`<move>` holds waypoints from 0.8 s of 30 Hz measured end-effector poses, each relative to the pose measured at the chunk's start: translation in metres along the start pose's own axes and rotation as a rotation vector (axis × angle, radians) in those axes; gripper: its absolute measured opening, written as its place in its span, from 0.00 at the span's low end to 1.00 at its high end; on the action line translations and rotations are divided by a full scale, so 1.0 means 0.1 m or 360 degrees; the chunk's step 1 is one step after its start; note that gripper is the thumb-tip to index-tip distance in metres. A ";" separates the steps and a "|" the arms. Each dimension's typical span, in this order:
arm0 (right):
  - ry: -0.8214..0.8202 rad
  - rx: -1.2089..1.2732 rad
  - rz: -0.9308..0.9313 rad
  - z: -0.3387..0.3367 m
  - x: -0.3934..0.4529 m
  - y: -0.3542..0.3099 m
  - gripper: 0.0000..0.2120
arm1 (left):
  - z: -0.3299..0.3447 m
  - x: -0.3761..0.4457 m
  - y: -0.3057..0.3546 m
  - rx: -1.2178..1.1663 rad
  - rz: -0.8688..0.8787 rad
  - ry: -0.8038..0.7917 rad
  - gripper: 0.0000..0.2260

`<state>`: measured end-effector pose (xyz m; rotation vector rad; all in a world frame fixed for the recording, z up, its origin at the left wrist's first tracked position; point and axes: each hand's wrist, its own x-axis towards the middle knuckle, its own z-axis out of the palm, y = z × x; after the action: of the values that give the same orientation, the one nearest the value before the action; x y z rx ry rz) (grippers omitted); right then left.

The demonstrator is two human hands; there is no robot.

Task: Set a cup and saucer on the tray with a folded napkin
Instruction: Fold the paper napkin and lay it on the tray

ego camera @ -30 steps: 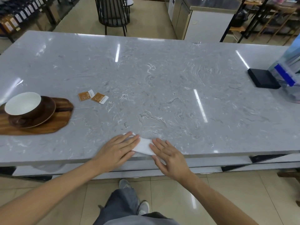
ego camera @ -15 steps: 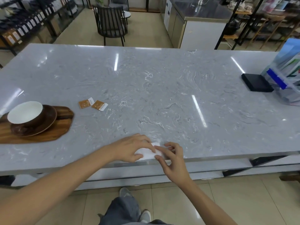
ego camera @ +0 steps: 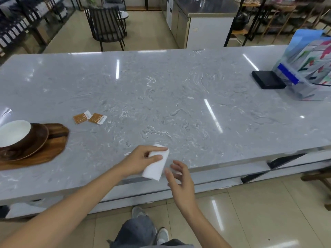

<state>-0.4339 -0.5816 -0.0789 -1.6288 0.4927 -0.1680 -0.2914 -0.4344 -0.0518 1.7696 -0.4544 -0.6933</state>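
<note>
A: Where is the napkin (ego camera: pixel 157 162) right now?

B: In your left hand (ego camera: pixel 138 161), lifted just above the near edge of the table (ego camera: pixel 179 97). Thumb and fingers are closed round its upper half, and the lower end hangs free. Your right hand (ego camera: pixel 179 178) is beside it, fingers spread and loose, holding nothing.

A: How will it handle?

B: I judge it very light and soft. It looks folded into a narrow white block, but the layers can spring open or slip if you pinch only one corner. Take it across the middle of the fold, so every layer is caught, and press lightly; a hard squeeze would crease it.

A: And the rest?

B: The cup (ego camera: pixel 13 134) sits on the saucer (ego camera: pixel 38 140), and both are on the tray (ego camera: pixel 53 147) at your far left, well apart from the napkin. The bare wood on the tray's near right looks like the spot. Lay it flat there, and keep your sleeve-side arm clear of the cup, which is the fragile piece
</note>
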 end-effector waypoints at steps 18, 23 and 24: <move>-0.0751 0.0320 -0.0061 0.80 -0.07 -0.45 0.07 | -0.59 -1.14 -0.20 -0.0704 -0.0012 0.0912 0.14; -0.0909 0.0214 -0.0095 1.34 -0.09 -0.53 0.07 | -1.02 -1.54 -0.42 -0.0824 -0.0063 0.1157 0.12; -0.0950 0.0184 -0.0101 1.45 -0.10 -0.55 0.08 | -1.12 -1.62 -0.46 -0.0833 -0.0069 0.1186 0.11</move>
<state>-0.3744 -0.4425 -0.0423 -1.4909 -0.0268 0.2371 -0.3418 -0.2393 -0.0363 1.4011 0.2578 -0.1186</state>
